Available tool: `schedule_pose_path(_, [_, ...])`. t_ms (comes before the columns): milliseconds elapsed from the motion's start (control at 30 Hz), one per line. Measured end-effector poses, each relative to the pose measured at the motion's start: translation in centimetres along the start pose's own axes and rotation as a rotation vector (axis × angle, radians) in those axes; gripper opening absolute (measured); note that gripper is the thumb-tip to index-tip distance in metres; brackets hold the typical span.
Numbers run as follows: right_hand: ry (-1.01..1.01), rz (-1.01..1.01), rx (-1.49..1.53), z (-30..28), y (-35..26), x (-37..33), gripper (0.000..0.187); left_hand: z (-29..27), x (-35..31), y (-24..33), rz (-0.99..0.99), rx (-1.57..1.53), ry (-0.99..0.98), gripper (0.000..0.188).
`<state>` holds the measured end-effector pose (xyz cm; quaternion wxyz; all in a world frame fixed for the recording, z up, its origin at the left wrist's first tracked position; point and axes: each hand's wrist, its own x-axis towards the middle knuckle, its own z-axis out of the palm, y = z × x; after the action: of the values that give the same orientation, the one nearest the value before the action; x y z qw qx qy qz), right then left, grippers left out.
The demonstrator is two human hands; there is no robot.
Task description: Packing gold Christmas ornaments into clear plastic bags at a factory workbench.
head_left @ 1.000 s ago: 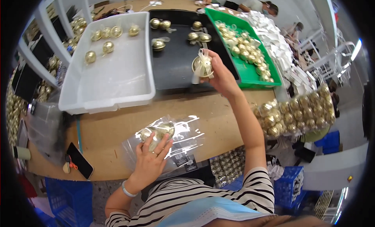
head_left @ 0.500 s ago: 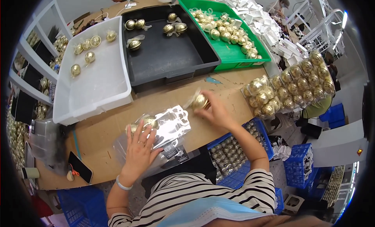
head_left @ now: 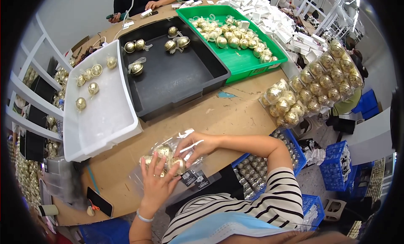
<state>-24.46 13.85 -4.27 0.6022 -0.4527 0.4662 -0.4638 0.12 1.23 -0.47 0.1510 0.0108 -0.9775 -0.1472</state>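
Observation:
A clear plastic package (head_left: 139, 176) with dark printed labels lies on the table in front of me. Gold bauble ornaments (head_left: 163, 150) sit inside it, partly covered by fingers. My left hand (head_left: 158, 183) rests over them, fingers outstretched. From the right, my right hand (head_left: 201, 146) reaches in at the package's white-handled end. Its fingertips are closed against another gold bauble (head_left: 179, 165), next to my left fingers. How far that bauble lies inside the plastic is hard to make out.
Beyond the package stand a white tray (head_left: 101, 132), a black tray (head_left: 168, 90) and a green tray (head_left: 240, 61), each with gold baubles. Packed baubles (head_left: 320, 82) lie at the table's right edge. A phone (head_left: 100, 201) lies lower left. Blue crates (head_left: 336, 164) stand right.
My right hand has moved left and toward me, carrying a gold bauble from above the table to the package. My left hand stays over the package. The view has shifted slightly.

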Motion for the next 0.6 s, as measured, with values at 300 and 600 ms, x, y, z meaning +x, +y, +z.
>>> schedule_pose_path(300, [-0.541,-0.030,-0.544,-6.3,-5.3,-1.6,0.039,0.2,0.4,-0.5,0.042,0.122,-0.032,0.058])
schedule_pose_path(600, [1.130,0.484,-1.367,-41.2,-13.1,-4.6,0.100,0.4,0.3,-0.3,0.017,0.109,-0.024,0.058])
